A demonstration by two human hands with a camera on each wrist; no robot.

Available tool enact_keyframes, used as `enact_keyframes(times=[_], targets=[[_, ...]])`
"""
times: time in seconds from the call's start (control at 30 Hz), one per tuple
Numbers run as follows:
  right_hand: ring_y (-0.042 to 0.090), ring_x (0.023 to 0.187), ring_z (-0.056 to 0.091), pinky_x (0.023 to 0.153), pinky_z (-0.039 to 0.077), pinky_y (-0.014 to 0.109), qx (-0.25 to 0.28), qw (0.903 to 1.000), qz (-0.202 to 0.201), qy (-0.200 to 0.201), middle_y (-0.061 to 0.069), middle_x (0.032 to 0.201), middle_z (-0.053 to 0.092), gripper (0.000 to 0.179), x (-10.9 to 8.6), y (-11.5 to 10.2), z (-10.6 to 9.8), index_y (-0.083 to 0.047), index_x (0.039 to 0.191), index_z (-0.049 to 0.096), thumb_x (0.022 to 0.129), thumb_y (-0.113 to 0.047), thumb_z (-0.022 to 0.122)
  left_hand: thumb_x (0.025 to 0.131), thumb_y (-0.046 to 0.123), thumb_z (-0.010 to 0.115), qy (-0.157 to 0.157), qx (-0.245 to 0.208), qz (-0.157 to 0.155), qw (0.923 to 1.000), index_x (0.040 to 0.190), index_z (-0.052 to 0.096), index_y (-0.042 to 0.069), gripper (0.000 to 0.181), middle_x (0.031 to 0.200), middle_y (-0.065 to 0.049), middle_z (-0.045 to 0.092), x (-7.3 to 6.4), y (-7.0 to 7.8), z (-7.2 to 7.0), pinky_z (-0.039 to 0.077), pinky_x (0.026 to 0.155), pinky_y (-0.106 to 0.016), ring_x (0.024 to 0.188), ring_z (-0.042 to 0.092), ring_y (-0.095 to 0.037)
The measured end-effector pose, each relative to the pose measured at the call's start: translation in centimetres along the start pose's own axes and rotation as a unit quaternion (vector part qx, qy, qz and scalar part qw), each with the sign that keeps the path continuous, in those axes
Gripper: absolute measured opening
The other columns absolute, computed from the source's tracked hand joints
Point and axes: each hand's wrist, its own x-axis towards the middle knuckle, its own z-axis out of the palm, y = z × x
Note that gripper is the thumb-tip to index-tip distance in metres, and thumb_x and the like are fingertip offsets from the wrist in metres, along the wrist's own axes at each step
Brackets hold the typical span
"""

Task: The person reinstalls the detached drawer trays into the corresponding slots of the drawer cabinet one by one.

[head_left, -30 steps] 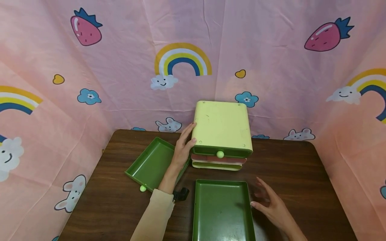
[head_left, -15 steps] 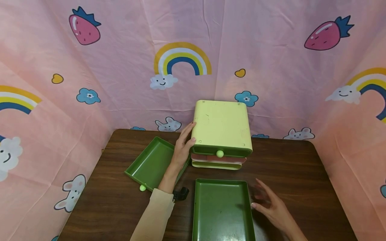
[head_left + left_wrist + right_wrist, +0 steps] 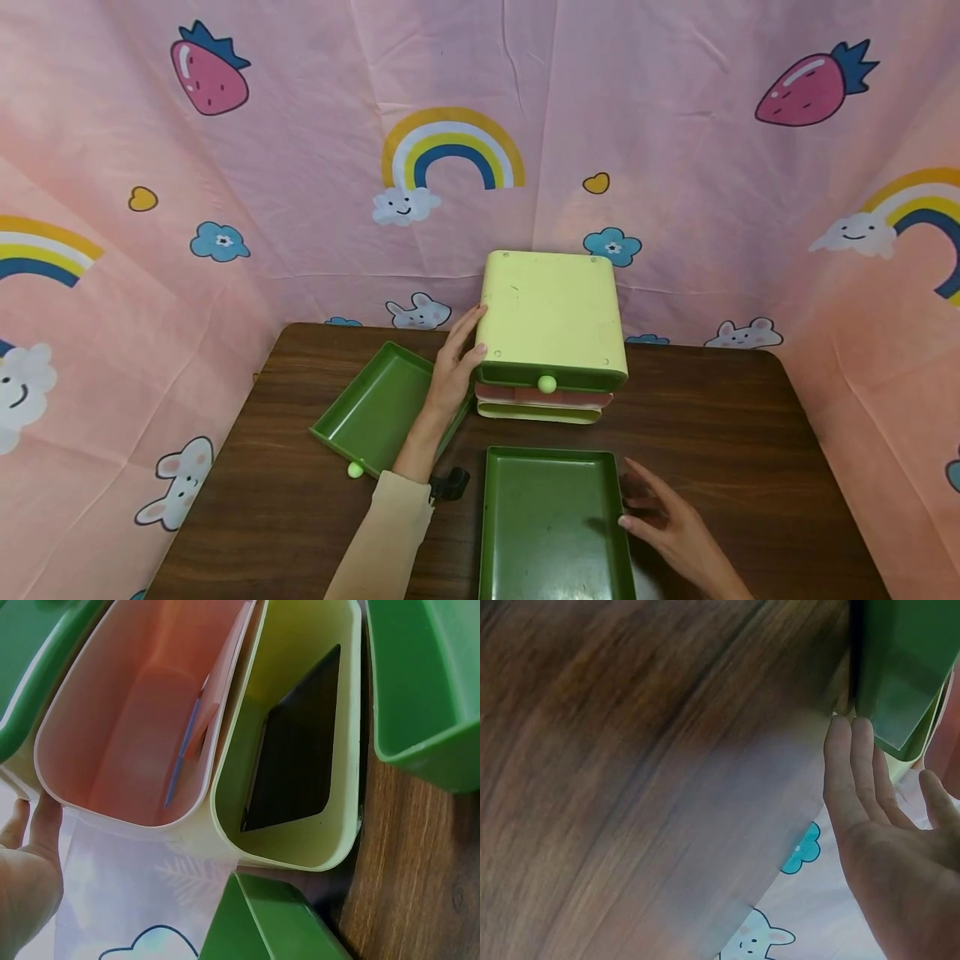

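A pale yellow drawer cabinet (image 3: 551, 310) stands at the back of the table. Its top green drawer, with a round light green knob (image 3: 547, 384), is in place, while the pink slot (image 3: 131, 742) and yellow slot (image 3: 232, 780) below have no drawers in them. My left hand (image 3: 448, 375) rests against the cabinet's left side, fingers extended. In front lies a loose green drawer (image 3: 555, 525), cut off by the lower frame edge. Along its right wall is my right hand (image 3: 671, 521), fingers loosely bent, fingertips right at the rim, holding nothing.
Another green drawer (image 3: 375, 408) lies at an angle on the left, partly behind the left forearm. All stand on a dark wooden table (image 3: 720, 417). Behind and beside it hangs a pink printed cloth (image 3: 315, 167). A thin blue strip (image 3: 180, 754) shows inside the pink slot.
My right hand has shifted slightly left and down, closer to the front drawer's right rim. The left hand, cabinet and drawers have stayed in place.
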Motion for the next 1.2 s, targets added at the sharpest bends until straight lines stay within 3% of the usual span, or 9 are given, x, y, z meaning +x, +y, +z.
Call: enact_keyframes(times=[0.13, 0.43, 0.9, 1.2], targets=[[0.037, 0.113, 0.061, 0.078, 0.055, 0.027, 0.010, 0.9998, 0.013, -0.014, 0.021, 0.144, 0.047, 0.074, -0.02, 0.11, -0.04, -0.021, 0.153, 0.040, 0.089, -0.022, 0.076, 0.100, 0.009, 0.051, 0.000, 0.000, -0.001, 1.0000, 0.151, 0.039, 0.000, 0.053, 0.159, -0.019, 0.027, 0.01, 0.08, -0.02, 0.022, 0.116, -0.053, 0.148, 0.022, -0.027], [0.032, 0.108, 0.063, 0.077, 0.056, 0.028, 0.015, 0.9993, -0.019, -0.028, 0.021, 0.147, 0.045, 0.066, -0.28, 0.47, 0.36, -0.013, 0.150, 0.044, 0.091, -0.019, 0.073, 0.100, 0.009, 0.050, 0.000, 0.000, -0.002, 1.0000, 0.151, 0.039, 0.001, 0.053, 0.160, -0.019, 0.026, -0.04, 0.02, -0.03, 0.022, 0.115, -0.054, 0.148, 0.022, -0.028], [0.040, 0.114, 0.059, 0.084, 0.054, 0.029, 0.019, 0.9943, 0.056, -0.089, 0.024, 0.144, 0.045, 0.064, -0.59, 0.86, 0.57, -0.015, 0.150, 0.043, 0.094, -0.030, 0.069, 0.101, 0.010, 0.050, -0.005, -0.009, -0.007, 0.9999, 0.151, 0.039, 0.001, 0.052, 0.159, -0.020, 0.026, -0.12, -0.13, 0.02, 0.022, 0.116, -0.052, 0.149, 0.022, -0.027], [0.043, 0.117, 0.055, 0.083, 0.054, 0.034, 0.040, 0.9915, 0.062, -0.107, 0.027, 0.148, 0.039, 0.069, -0.57, 0.83, 0.64, -0.014, 0.152, 0.040, 0.092, -0.028, 0.072, 0.102, 0.011, 0.049, -0.001, -0.004, -0.004, 1.0000, 0.152, 0.039, 0.002, 0.052, 0.160, -0.018, 0.026, -0.13, -0.21, -0.10, 0.022, 0.116, -0.052, 0.149, 0.022, -0.026]])
